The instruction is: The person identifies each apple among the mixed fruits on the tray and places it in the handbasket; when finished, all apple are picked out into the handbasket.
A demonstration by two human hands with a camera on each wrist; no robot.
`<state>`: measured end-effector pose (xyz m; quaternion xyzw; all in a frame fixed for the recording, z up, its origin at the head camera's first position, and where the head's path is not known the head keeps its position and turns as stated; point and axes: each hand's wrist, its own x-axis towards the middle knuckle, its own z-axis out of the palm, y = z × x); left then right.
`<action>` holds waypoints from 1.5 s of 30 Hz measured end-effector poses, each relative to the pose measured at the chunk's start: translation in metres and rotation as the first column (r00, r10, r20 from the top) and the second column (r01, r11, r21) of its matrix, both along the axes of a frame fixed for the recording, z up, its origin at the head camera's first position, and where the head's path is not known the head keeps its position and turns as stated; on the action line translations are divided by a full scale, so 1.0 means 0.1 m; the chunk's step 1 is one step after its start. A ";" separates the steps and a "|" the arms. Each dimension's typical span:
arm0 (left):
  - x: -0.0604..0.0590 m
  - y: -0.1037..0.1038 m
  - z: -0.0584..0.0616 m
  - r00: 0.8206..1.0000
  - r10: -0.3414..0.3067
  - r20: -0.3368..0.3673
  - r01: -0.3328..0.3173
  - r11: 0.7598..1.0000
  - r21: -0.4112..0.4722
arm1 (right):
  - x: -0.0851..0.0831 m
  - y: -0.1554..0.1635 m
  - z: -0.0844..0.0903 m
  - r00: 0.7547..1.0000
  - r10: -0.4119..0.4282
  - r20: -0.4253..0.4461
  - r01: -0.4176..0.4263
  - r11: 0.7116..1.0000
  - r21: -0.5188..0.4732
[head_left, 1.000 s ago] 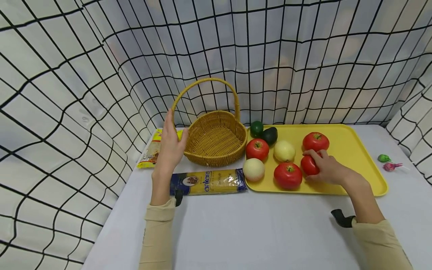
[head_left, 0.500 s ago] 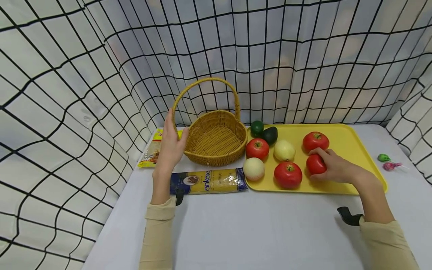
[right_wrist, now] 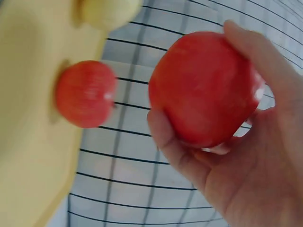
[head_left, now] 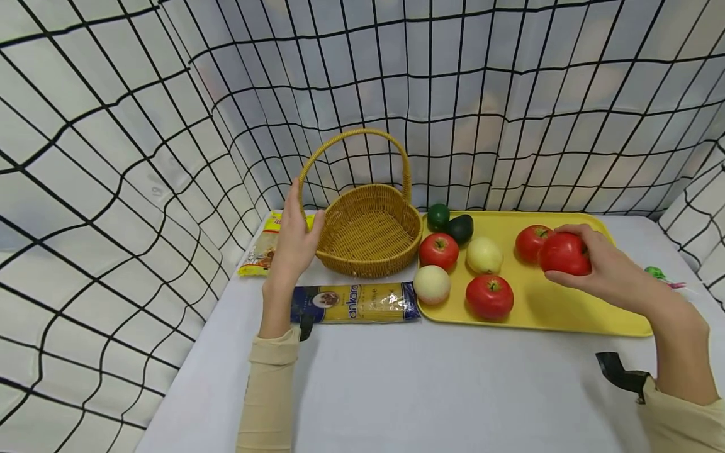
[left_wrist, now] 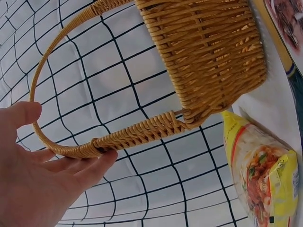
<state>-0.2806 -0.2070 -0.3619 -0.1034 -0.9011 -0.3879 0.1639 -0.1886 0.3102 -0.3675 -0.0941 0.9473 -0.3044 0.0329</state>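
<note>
The right hand (head_left: 608, 274) grasps a red tomato (head_left: 564, 253), fingers and thumb curled round it, and holds it up in the air above the far right part of the yellow tray (head_left: 572, 308). The fruit is nearly round, so no long axis shows, and its stem end is hidden by the fingers in the head view; which way it points cannot be told. In the right wrist view the same tomato (right_wrist: 203, 87) sits against the palm with the thumb over its top. Just beside it, near the tray's far edge, lies a second tomato (head_left: 530, 242) with its stem end up. Two more tomatoes (head_left: 438, 250) (head_left: 489, 296) lie toward the tray's left and near edges, stems up, with a pale yellow fruit (head_left: 484, 255) between them, a pale round fruit (head_left: 432, 284) at the near left corner, and a green fruit (head_left: 438, 216) and an avocado (head_left: 460, 228) at the far left corner. The left hand (head_left: 296, 239) lies relaxed, fingers straight, against the left side of the wicker basket (head_left: 368, 229), fingertips touching its handle (left_wrist: 132, 135). The basket stands upright just left of the tray, its handle arching side to side. A blue pasta packet (head_left: 354, 302) lies lengthwise along the table's near side in front of the basket, and a yellow packet (head_left: 260, 255) lies by the table's left edge.
</note>
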 end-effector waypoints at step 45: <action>0.01 -0.03 0.05 0.999 -0.040 0.027 0.039 0.999 0.026 | -0.37 -1.51 0.08 0.941 0.146 -0.305 -0.175 0.982 -0.069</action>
